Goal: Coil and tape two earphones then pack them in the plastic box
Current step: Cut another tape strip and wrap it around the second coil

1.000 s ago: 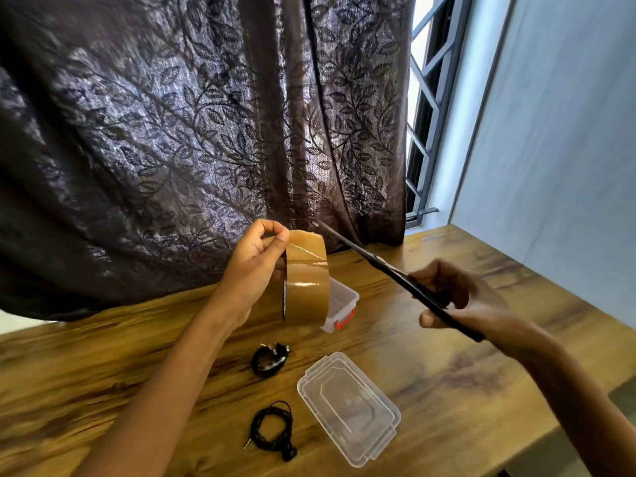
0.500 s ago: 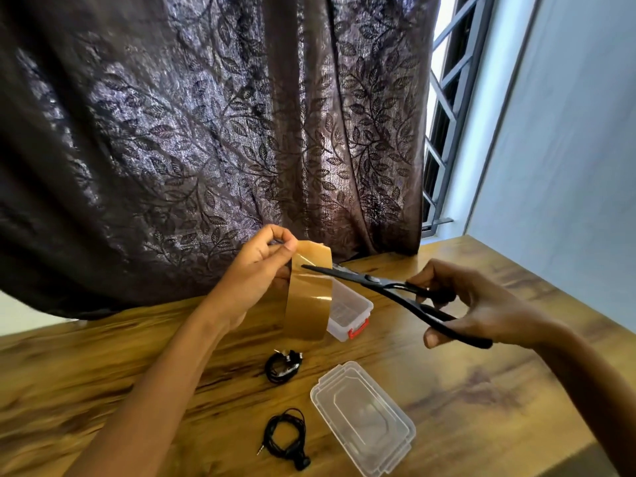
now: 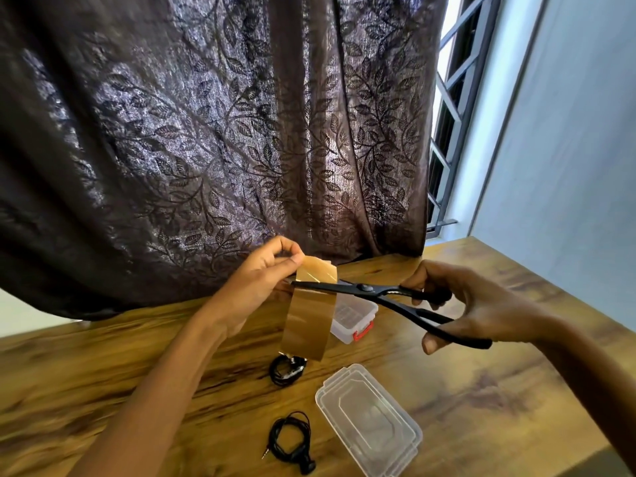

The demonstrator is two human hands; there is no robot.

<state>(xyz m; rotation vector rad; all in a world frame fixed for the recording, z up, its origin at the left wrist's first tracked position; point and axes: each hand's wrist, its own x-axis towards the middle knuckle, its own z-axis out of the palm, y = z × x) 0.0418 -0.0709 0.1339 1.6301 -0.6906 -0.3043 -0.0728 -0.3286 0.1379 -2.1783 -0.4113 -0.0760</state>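
My left hand (image 3: 256, 282) pinches the free end of a brown tape strip (image 3: 316, 270) above the hanging brown tape roll (image 3: 307, 323). My right hand (image 3: 471, 304) grips black scissors (image 3: 382, 296), whose blades lie across the tape just under the pinched end. Two coiled black earphones lie on the table: one coiled earphone (image 3: 287, 370) under the roll, partly hidden, the other coiled earphone (image 3: 290, 440) nearer me. The clear plastic box (image 3: 354, 318) with a red latch sits behind the roll. Its clear lid (image 3: 368, 418) lies flat in front.
A wooden table (image 3: 481, 390) carries everything; its right edge runs close to a pale wall (image 3: 568, 149). A dark leaf-patterned curtain (image 3: 206, 132) hangs behind the table, with a barred window (image 3: 447, 115) beside it.
My right hand swung the scissors down from a raised angle to level, and the blades now cross the tape. The view shifted left and down slightly.
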